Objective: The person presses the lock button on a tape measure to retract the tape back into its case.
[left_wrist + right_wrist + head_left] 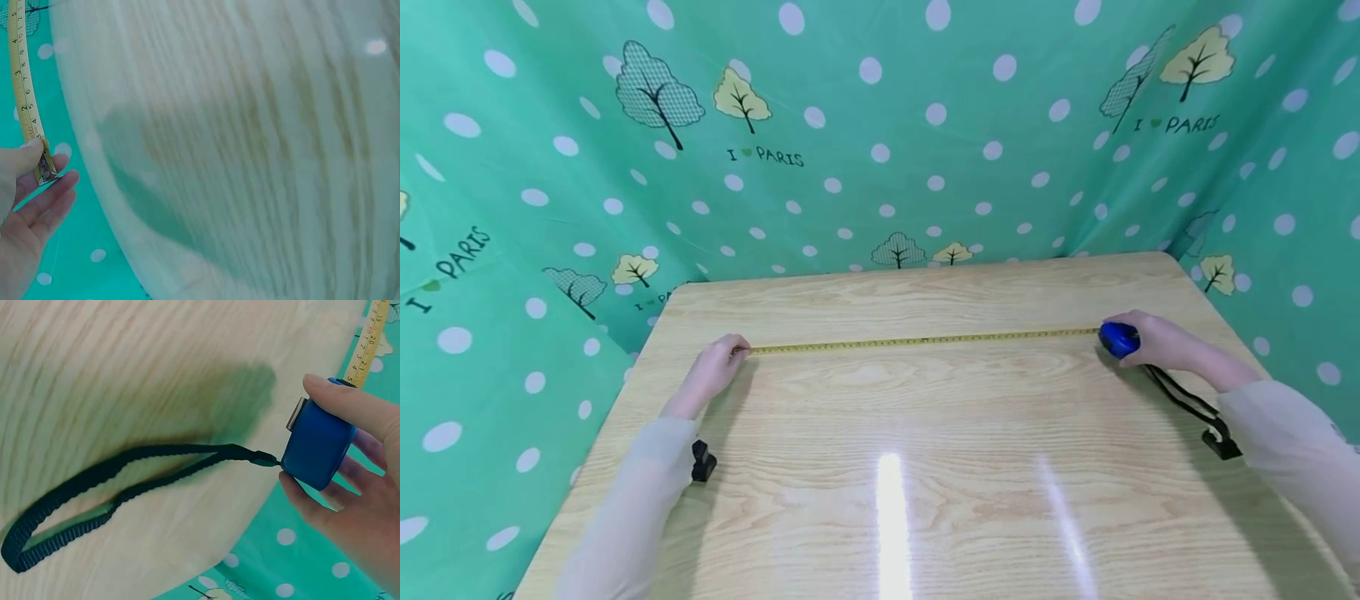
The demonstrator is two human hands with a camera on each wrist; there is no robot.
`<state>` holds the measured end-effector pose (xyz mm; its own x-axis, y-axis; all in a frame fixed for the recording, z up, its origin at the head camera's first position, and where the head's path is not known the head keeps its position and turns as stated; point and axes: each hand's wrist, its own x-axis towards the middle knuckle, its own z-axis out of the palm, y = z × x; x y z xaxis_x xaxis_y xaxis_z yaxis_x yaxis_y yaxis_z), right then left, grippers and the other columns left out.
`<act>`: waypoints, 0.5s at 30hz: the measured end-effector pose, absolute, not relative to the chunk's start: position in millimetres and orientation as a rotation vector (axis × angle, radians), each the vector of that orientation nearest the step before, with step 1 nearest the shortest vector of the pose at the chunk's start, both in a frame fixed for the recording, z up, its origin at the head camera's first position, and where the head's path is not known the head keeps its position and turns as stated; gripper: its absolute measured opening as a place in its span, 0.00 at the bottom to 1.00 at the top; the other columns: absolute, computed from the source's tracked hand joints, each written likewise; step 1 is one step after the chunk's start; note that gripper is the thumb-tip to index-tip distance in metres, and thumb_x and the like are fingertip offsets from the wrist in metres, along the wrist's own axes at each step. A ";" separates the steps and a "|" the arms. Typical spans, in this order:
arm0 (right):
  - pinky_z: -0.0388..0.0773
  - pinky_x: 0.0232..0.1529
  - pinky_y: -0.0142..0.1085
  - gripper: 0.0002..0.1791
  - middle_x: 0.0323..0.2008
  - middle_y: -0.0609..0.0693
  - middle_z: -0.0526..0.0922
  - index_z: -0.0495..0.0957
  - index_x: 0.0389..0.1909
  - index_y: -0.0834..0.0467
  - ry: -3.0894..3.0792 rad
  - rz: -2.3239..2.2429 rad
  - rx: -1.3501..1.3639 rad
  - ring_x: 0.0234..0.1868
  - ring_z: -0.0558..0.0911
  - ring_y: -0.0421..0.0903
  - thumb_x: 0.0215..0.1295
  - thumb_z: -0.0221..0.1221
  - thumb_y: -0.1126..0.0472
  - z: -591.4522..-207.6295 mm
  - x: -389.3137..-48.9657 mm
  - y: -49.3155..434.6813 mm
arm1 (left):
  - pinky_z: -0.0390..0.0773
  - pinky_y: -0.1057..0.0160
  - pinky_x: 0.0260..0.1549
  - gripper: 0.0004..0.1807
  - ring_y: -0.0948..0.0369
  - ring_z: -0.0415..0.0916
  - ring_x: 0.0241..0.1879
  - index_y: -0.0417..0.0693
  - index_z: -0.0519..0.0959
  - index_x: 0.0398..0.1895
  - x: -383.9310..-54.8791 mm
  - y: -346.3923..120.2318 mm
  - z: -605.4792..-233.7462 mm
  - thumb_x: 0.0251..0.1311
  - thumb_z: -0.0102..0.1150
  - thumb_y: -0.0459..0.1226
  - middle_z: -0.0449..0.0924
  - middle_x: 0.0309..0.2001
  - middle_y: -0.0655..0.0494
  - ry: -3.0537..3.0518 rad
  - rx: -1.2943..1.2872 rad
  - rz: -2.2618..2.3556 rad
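1. The blue case [1118, 340] is in the right hand [1161, 342]; the thumb and fingers are curled around it. The yellow tape [925, 340] comes out of its mouth, on the side which faces the other hand.
2. The left hand [718, 367] holds the end of the tape in a narrow pinch. The thumb lies on top, and the metal hook [45, 173] appears just past the thumb tip. So the tape is stretched between both hands — almost straight.
3. On the case, near the right thumb, there is a metal clip [295, 414]. A black strap [14, 550] is fixed to the case and hangs in a loop, on the person's side of the right hand.
4. The far edge of the table [820, 417] lies beyond both hands. The left edge is outward from the left hand, and the right edge is near the right wrist. A wide stretch of wood extends from the tape toward the person.
5. The surface is pale wood with light reflections and shadows of the arms. Behind the hands and at both sides hangs a green curtain [850, 108] — with white dots and trees.
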<state>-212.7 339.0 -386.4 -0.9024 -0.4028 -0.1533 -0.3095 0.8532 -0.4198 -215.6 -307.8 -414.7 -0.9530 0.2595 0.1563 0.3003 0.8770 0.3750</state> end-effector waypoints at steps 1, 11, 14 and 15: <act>0.73 0.39 0.54 0.37 0.48 0.77 0.62 0.59 0.55 0.77 2.791 -0.580 -0.547 0.46 0.68 0.71 0.45 0.65 0.67 -383.8 -212.1 338.4 | 0.74 0.51 0.35 0.06 0.46 0.73 0.37 0.32 0.74 0.37 -214.9 -308.8 -412.2 0.59 0.48 0.26 0.75 0.36 0.39 -2.949 -0.438 -0.615; 0.74 0.37 0.52 0.35 0.47 0.72 0.66 0.59 0.54 0.66 2.811 -0.625 -0.699 0.45 0.70 0.68 0.43 0.65 0.72 -365.9 -200.8 329.0 | 0.73 0.50 0.34 0.05 0.47 0.71 0.36 0.32 0.73 0.36 -203.4 -318.3 -394.7 0.61 0.46 0.27 0.72 0.36 0.39 -2.927 -0.413 -0.619; 0.75 0.34 0.49 0.32 0.43 0.70 0.68 0.62 0.50 0.62 2.828 -0.587 -0.767 0.43 0.71 0.65 0.42 0.65 0.73 -361.0 -197.4 326.1 | 0.73 0.51 0.34 0.06 0.47 0.71 0.36 0.32 0.72 0.36 -200.9 -320.2 -392.2 0.61 0.45 0.26 0.72 0.37 0.39 -2.914 -0.411 -0.613; 0.75 0.34 0.49 0.31 0.42 0.69 0.69 0.62 0.49 0.61 2.833 -0.570 -0.787 0.42 0.72 0.65 0.42 0.65 0.74 -359.4 -196.1 325.0 | 0.73 0.50 0.34 0.06 0.47 0.71 0.36 0.32 0.72 0.37 -200.0 -320.6 -391.3 0.61 0.45 0.26 0.72 0.37 0.39 -2.915 -0.409 -0.615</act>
